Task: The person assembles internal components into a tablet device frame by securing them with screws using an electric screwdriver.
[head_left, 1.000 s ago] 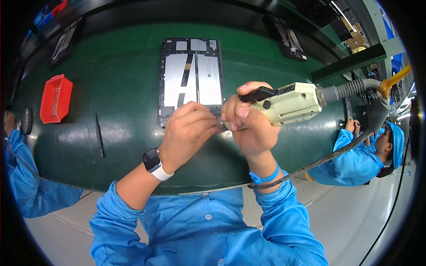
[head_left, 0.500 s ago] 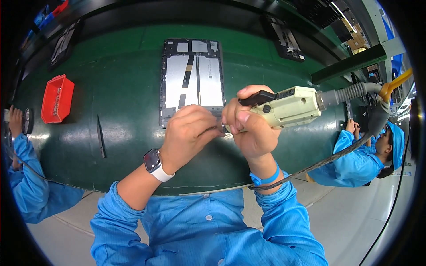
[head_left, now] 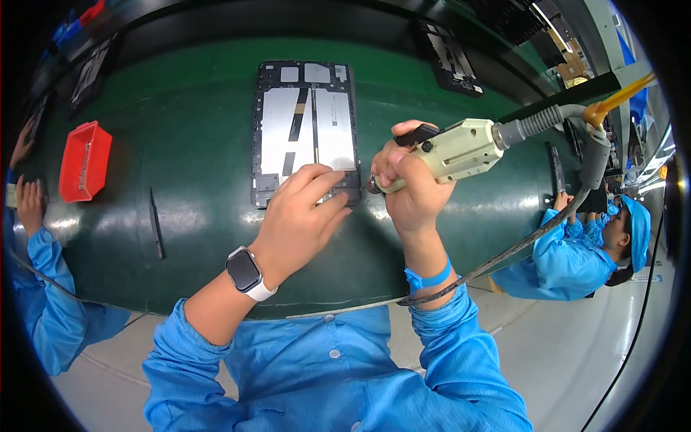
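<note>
An opened tablet (head_left: 277, 137) with a black frame and silver inside lies on the green bench in front of me. Over its lower edge rests my left hand (head_left: 295, 219), fingers stretched and a little apart, holding nothing visible. What lies under the palm is hidden. My right hand (head_left: 416, 194) is wrapped round a cream electric screwdriver (head_left: 464, 153) with a black lever. Its nose points left and down, just right of the tablet's lower right corner. Whether the tip touches anything, I cannot tell.
At left stand a red bin (head_left: 86, 162) of small metal parts and dark tweezers (head_left: 156, 227). More opened devices (head_left: 450, 61) lie at the back. A thick cable (head_left: 518, 248) runs from the screwdriver past my right wrist. Co-workers in blue (head_left: 576, 252) sit at both sides.
My left fingers have come away from the screwdriver's nose and spread over the tablet's lower edge. The screwdriver has risen slightly away from them. The whole view has shifted a little.
</note>
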`<action>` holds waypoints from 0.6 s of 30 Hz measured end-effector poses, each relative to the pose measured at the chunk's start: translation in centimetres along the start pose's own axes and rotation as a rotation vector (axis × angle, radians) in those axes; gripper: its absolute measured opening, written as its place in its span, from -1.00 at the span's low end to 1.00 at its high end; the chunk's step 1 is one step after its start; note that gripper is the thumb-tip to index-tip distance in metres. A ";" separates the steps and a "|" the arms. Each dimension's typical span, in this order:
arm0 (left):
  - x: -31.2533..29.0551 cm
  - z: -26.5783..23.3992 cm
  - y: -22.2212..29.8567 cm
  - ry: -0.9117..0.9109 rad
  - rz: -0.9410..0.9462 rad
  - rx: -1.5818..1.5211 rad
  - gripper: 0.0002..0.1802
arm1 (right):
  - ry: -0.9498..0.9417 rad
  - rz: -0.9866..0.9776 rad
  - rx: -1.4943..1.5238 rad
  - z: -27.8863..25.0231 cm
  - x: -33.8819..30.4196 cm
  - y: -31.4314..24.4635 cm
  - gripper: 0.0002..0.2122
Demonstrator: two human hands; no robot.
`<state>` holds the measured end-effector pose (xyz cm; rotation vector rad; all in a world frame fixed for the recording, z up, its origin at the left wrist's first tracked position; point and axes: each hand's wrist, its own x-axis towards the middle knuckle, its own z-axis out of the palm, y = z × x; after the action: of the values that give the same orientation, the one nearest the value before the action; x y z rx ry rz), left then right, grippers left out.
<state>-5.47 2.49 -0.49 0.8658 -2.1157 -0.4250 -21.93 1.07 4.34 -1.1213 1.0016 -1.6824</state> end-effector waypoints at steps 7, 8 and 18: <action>0.1 0.1 0.3 0.013 -0.022 -0.005 -0.76 | -0.003 -0.018 0.059 -0.6 1.0 0.6 -0.76; 0.1 0.1 0.3 0.014 -0.022 -0.007 -0.76 | -0.008 0.010 0.113 -0.7 0.8 0.5 -0.75; -0.1 -0.1 0.0 -0.010 -0.029 -0.012 -0.75 | -0.031 0.069 -0.024 -0.2 -0.6 -0.3 -0.75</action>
<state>-5.35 2.56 -0.52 0.8906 -2.1096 -0.4571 -22.08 1.76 4.37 -1.1125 1.0317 -1.5980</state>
